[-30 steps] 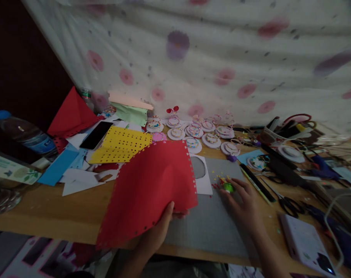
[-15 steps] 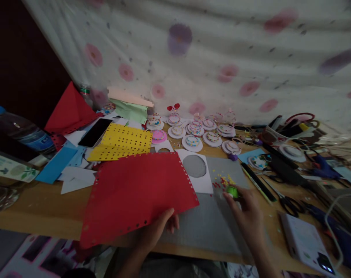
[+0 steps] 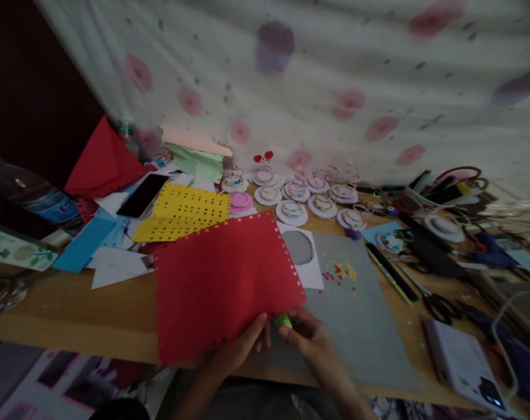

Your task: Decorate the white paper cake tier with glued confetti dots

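My left hand (image 3: 247,341) grips the lower edge of a red sheet of paper (image 3: 221,280), thumb on top and fingers beneath. Small cut-outs run along several of the sheet's edges. In my right hand (image 3: 311,335) is a small green craft punch (image 3: 283,321), held at the sheet's lower right edge close to my left fingertips. Whether the paper sits inside the punch's slot I cannot tell. Tiny yellow and red paper bits (image 3: 344,272) lie on the grey mat (image 3: 356,326). A white card with a round hole (image 3: 315,256) is partly under the red sheet.
Several small decorated hats (image 3: 292,213) stand along the back. A yellow punched sheet (image 3: 190,204), a phone (image 3: 143,195) and a bottle (image 3: 37,192) are on the left. To the right lie scissors (image 3: 438,304), a pen (image 3: 391,271) and a white power bank (image 3: 464,361).
My right hand has brought the green punch leftward from above the paper bits to the red sheet's edge. The sheet has shifted and turned slightly in my left hand.
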The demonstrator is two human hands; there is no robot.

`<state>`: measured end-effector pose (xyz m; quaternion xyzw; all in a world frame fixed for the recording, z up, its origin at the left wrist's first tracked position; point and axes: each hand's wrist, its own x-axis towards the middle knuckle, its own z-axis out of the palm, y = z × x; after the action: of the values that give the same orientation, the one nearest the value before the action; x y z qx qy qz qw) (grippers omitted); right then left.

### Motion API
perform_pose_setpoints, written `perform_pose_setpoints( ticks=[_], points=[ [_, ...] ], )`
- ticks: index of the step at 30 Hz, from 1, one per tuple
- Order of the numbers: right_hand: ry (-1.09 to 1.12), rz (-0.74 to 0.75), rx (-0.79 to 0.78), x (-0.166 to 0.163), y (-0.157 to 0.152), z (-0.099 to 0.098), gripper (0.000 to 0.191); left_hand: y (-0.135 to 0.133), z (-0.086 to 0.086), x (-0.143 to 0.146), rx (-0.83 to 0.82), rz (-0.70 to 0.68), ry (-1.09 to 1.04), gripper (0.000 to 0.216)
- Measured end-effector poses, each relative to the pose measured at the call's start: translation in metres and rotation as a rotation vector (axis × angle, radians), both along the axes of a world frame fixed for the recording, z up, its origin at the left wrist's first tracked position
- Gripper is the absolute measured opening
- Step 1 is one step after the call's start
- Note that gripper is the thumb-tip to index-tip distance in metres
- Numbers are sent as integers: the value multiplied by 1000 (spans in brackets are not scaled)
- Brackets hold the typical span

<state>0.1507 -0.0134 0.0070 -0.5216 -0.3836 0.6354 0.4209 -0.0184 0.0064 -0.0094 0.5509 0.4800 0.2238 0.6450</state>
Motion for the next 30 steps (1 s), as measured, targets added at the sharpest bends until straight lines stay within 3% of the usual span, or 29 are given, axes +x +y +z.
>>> perform_pose_setpoints(
  ticks=[9,22,30],
  points=[
    [124,-92,15,-2,1,-4,27,-1,3,1,0,-44,6,58],
    [479,-268,-242,-6,7,-5,29,-1,-3,-2,-14,-153,-48,61],
    [524,-239,-226,-5,6,-6,27,0,-6,-2,-21,-180,-40,62]
  ],
)
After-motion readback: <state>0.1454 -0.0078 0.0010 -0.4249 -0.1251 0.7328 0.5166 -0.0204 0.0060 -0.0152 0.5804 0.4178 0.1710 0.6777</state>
